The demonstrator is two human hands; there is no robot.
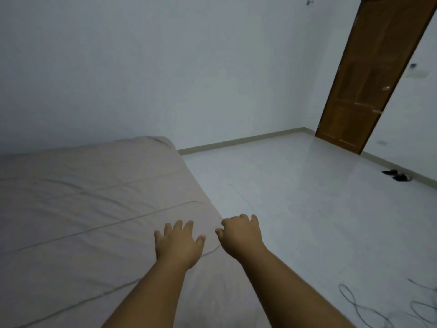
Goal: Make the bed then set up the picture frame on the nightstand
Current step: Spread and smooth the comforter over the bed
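Pressing wrinkled pink sheet (82, 209), left hand (178, 245) spreads flat; right hand (241, 235) curls, grip unclear.

The view comes from the wide-angle camera on my head, looking forward and down along my forearms, so my left hand (178, 242) and right hand (241, 235) sit low in the middle, close to the lens. It stands over the near corner of the bed (94, 197), which fills the lower left, and faces across the floor (295, 185) toward the far wall (142, 67) and the brown door (373, 74) at the upper right. The picture is tilted, so the door leans.
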